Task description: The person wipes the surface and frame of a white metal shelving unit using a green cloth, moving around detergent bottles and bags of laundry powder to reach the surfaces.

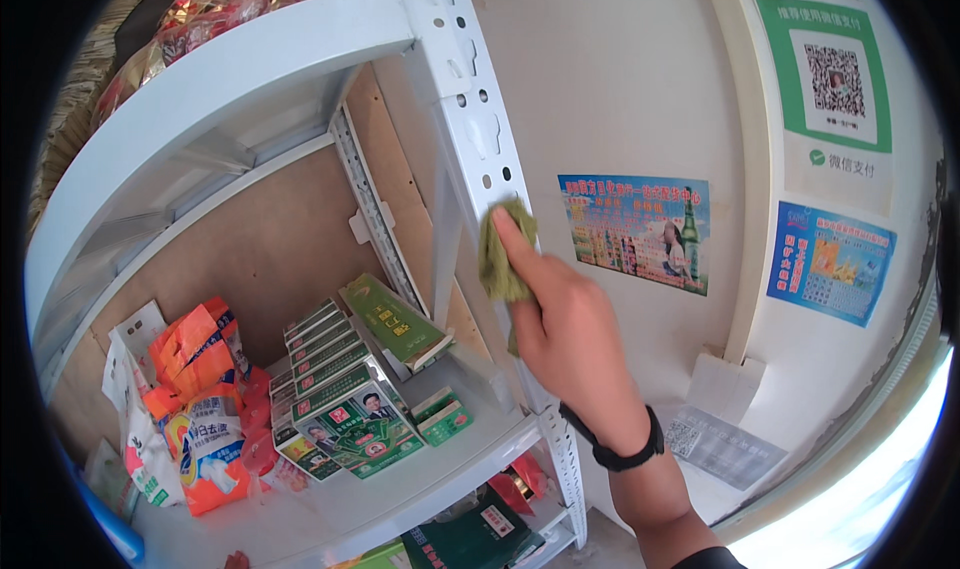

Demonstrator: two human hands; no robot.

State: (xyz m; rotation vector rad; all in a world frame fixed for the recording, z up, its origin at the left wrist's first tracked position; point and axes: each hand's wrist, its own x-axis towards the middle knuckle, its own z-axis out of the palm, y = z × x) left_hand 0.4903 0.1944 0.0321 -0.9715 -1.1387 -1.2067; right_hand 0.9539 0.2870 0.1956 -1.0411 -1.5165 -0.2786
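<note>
My right hand [566,321], with a black band on the wrist, presses a folded green cloth [504,258] against the perforated white metal upright [480,130] of a shelving rack. The index finger lies extended over the cloth. At the bottom edge, only a bit of my left hand [237,561] shows by the front of the middle shelf [360,513]; what it does is hidden. On that shelf, left of the upright, several green boxed packs [360,419] stand in a row. A small green box [442,417] sits beside them, and a long green carton [394,318] leans behind.
Orange-and-white detergent bags [214,434] fill the shelf's left side. Red and gold wrapped packages [225,6] lie on the top shelf. A dark green box [472,535] rests below. Posters [637,231] and a green payment-code sign [829,74] hang on the wall beside a cable conduit [739,156].
</note>
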